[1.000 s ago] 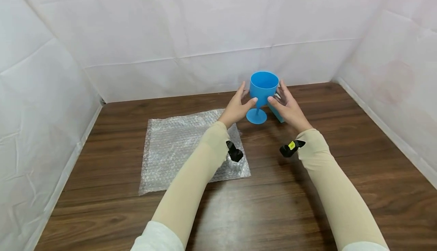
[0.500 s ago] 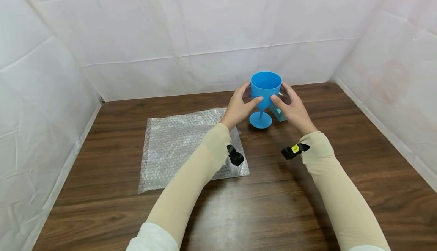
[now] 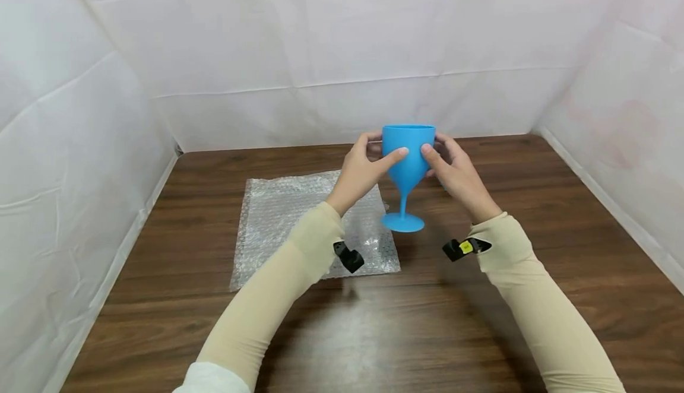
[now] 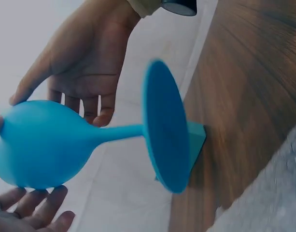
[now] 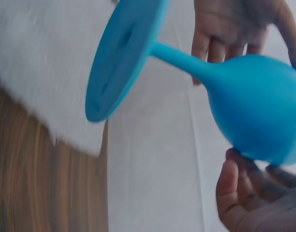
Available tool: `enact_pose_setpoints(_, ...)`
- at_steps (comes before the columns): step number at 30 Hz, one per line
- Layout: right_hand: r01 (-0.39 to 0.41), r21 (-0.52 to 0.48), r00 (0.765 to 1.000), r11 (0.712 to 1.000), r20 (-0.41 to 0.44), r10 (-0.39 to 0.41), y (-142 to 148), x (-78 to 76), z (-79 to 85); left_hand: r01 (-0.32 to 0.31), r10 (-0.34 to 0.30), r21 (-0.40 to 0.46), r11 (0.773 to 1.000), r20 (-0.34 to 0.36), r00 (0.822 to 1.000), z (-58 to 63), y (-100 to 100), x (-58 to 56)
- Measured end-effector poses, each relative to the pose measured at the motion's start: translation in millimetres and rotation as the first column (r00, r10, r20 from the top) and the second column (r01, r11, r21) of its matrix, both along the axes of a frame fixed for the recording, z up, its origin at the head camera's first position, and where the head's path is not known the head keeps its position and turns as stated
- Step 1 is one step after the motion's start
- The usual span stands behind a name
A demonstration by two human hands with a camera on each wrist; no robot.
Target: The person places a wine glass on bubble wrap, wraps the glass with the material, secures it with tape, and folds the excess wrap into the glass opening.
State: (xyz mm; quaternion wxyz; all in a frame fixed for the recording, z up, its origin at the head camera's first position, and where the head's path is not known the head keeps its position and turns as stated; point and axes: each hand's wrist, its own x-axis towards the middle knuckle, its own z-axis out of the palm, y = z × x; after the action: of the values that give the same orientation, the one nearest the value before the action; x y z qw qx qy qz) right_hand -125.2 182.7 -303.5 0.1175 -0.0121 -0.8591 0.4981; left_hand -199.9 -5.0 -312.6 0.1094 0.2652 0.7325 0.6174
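A blue plastic goblet (image 3: 408, 155) is held up above the table by both hands, its bowl upright and its round foot clear of the wood. My left hand (image 3: 359, 170) grips the bowl from the left, thumb across the front and fingers behind. From the right, my right hand (image 3: 455, 173) holds the same bowl with its thumb near the rim. In the left wrist view the goblet's stem and foot (image 4: 167, 130) show in full, and fingers touch the bowl on both sides. The right wrist view shows the underside of the foot (image 5: 126, 58).
A sheet of bubble wrap (image 3: 283, 215) lies flat on the brown wooden table (image 3: 342, 333), left of the goblet and partly under the left arm. A light blue angular block (image 4: 197, 140) stands behind the goblet. White cloth walls (image 3: 342, 37) enclose the table's back and sides.
Both hands have lifted the goblet and brought it nearer, so its foot now hangs lower in the view and the bowl is seen from the side. The bubble wrap has stayed on the table.
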Motion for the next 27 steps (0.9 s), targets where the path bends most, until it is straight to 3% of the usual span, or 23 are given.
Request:
enact_pose_setpoints(8,-0.063,-0.098,0.989,0.993,0.124,0.075,-51,-12.4,0.9,-0.092,0.095,-0.112,0.989,0.027,0.995,6.1,-55,-2.1)
enact_pose_setpoints(14,-0.112,-0.203,0.972,0.973,0.182,0.15,-93,-33.4,-1.2,-0.136,0.149,-0.191,0.972,0.057,0.987,9.0,-103,-7.3)
enact_pose_setpoints(21,-0.144,-0.338,0.93,0.93,0.275,0.244,-136,-61.1,-16.2,-0.162,0.193,-0.254,0.953,0.1,0.976,2.6,-151,-20.5)
enact_pose_setpoints(27,-0.157,-0.389,0.888,0.908,0.347,0.302,-160,-78.1,-29.1,-0.159,0.212,-0.304,0.939,0.149,0.966,-9.0,-177,-29.9)
